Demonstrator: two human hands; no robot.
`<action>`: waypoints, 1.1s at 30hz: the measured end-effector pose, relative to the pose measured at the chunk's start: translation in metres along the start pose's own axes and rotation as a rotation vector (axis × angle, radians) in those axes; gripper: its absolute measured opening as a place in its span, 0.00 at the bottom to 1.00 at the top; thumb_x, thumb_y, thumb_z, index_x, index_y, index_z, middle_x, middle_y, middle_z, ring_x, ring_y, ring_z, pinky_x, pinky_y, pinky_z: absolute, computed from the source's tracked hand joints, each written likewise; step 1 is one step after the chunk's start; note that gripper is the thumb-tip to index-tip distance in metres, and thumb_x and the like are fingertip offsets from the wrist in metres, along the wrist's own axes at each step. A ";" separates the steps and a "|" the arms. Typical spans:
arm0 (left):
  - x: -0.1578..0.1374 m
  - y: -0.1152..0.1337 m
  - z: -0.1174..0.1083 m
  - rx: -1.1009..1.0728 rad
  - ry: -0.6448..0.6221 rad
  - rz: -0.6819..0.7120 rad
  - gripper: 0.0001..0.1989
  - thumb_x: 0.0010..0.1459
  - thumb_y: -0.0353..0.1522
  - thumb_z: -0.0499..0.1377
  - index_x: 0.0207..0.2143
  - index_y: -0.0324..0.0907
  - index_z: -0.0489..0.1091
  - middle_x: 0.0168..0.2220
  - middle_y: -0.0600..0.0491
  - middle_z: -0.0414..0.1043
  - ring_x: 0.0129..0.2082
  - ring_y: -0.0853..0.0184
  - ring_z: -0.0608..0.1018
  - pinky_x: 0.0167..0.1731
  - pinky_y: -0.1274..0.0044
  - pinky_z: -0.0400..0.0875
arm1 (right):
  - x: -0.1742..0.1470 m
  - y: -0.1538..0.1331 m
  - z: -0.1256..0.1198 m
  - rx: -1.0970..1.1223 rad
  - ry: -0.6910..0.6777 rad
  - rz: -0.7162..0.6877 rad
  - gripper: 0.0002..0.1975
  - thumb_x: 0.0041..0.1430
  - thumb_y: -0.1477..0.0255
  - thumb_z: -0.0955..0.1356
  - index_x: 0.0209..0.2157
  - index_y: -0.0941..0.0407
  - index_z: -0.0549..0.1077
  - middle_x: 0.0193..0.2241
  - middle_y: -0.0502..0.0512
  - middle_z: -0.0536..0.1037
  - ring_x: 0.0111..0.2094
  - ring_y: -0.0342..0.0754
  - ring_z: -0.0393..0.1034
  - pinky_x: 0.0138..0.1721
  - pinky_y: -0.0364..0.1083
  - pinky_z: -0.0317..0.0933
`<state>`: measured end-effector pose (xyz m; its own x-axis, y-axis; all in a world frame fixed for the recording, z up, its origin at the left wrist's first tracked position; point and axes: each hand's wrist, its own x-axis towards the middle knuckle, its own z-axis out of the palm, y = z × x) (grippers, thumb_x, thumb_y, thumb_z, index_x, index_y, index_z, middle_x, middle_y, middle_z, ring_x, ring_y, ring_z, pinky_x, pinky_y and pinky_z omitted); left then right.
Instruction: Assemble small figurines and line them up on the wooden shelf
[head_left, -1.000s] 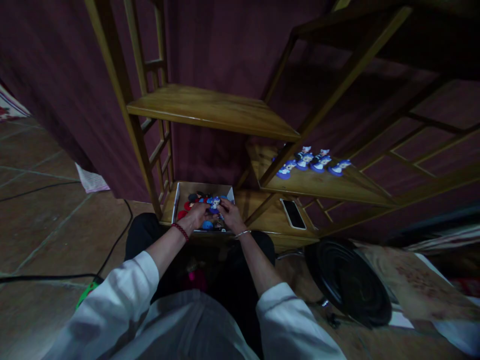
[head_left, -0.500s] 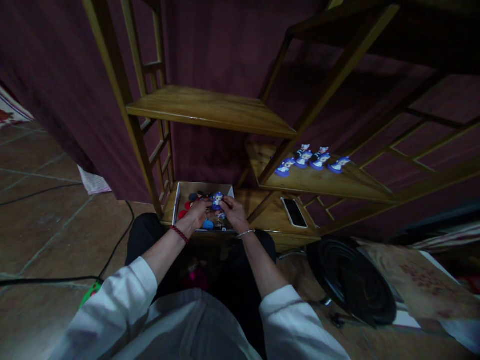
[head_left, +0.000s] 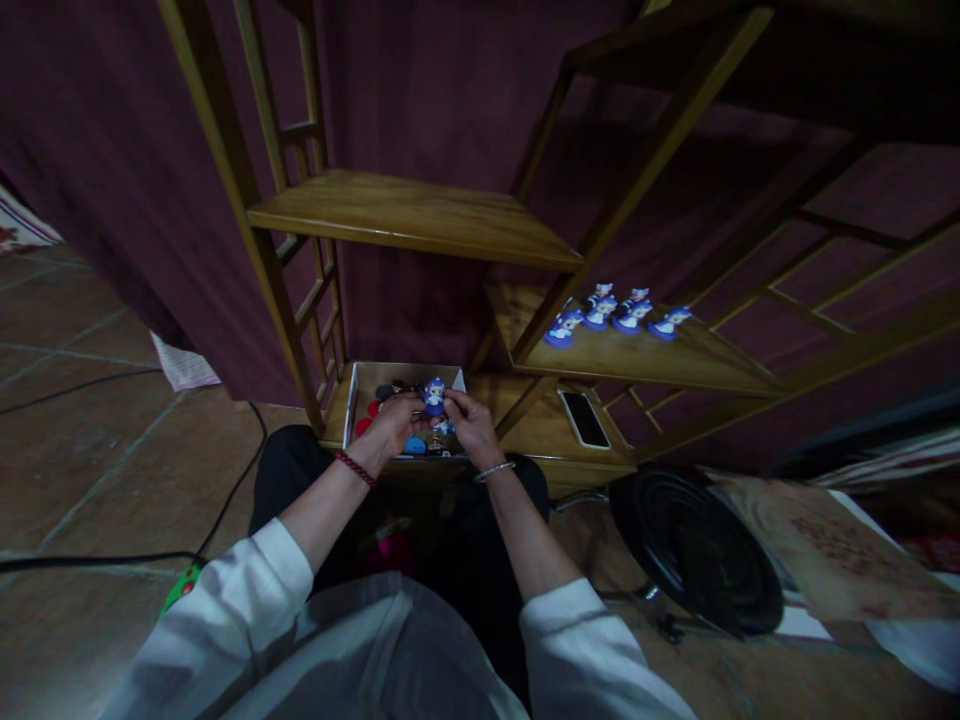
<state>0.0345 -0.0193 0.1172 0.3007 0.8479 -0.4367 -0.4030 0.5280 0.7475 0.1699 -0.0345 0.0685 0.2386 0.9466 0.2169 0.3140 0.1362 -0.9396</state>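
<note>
Between my two hands is a small purple-and-white figurine point(head_left: 434, 396) on a round purple base, held upright above an open white box point(head_left: 349, 405). The fingers of my left hand point(head_left: 395, 424) pinch its left side. From the right, my right hand point(head_left: 471, 424) grips the base with thumb and fingertips. Inside the box lie several small figures, among them red pieces point(head_left: 364, 426) and a blue piece point(head_left: 415, 445); my hands partly cover them. On the shelf to the right stand several similar purple-and-white figurines point(head_left: 600, 313), in two rows.
A wooden shelf unit point(head_left: 412, 215) with boards at different heights surrounds the work area. A phone point(head_left: 584, 419) lies on the low board right of the box. A round black stool point(head_left: 697, 550) stands at the right. Black cables point(head_left: 97, 563) cross the tiled floor at left.
The figurine now stands more upright, its front more plainly visible between my fingers. Both hands stay over the box. The whole view has shifted slightly.
</note>
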 end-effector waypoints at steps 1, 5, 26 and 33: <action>-0.001 0.000 0.001 -0.003 0.001 0.003 0.10 0.49 0.15 0.51 0.24 0.34 0.67 0.25 0.49 0.72 0.24 0.71 0.75 0.27 0.79 0.73 | -0.001 -0.002 -0.001 0.008 -0.001 0.006 0.13 0.52 0.65 0.65 0.37 0.55 0.75 0.37 0.53 0.78 0.39 0.49 0.71 0.44 0.48 0.64; -0.006 0.000 0.005 -0.014 0.001 0.020 0.09 0.50 0.16 0.53 0.24 0.34 0.68 0.26 0.49 0.72 0.24 0.71 0.75 0.29 0.77 0.73 | -0.006 -0.013 -0.004 0.028 -0.004 0.008 0.16 0.52 0.63 0.65 0.38 0.56 0.75 0.37 0.53 0.78 0.38 0.49 0.71 0.43 0.48 0.64; -0.019 -0.017 0.028 0.048 -0.060 -0.005 0.05 0.50 0.21 0.56 0.24 0.36 0.68 0.23 0.52 0.71 0.20 0.72 0.74 0.22 0.81 0.69 | -0.033 -0.015 -0.028 0.028 0.085 0.011 0.15 0.52 0.61 0.65 0.38 0.56 0.74 0.34 0.53 0.77 0.36 0.48 0.71 0.40 0.46 0.65; -0.025 -0.021 0.042 0.080 -0.105 -0.026 0.05 0.49 0.20 0.57 0.25 0.36 0.69 0.22 0.52 0.71 0.18 0.73 0.73 0.20 0.82 0.68 | -0.038 -0.014 -0.043 0.117 0.092 0.003 0.14 0.49 0.62 0.68 0.35 0.56 0.74 0.33 0.53 0.77 0.35 0.48 0.71 0.38 0.46 0.66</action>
<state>0.0722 -0.0540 0.1335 0.4008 0.8218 -0.4050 -0.3253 0.5409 0.7757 0.1962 -0.0853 0.0851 0.3244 0.9169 0.2325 0.2055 0.1716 -0.9635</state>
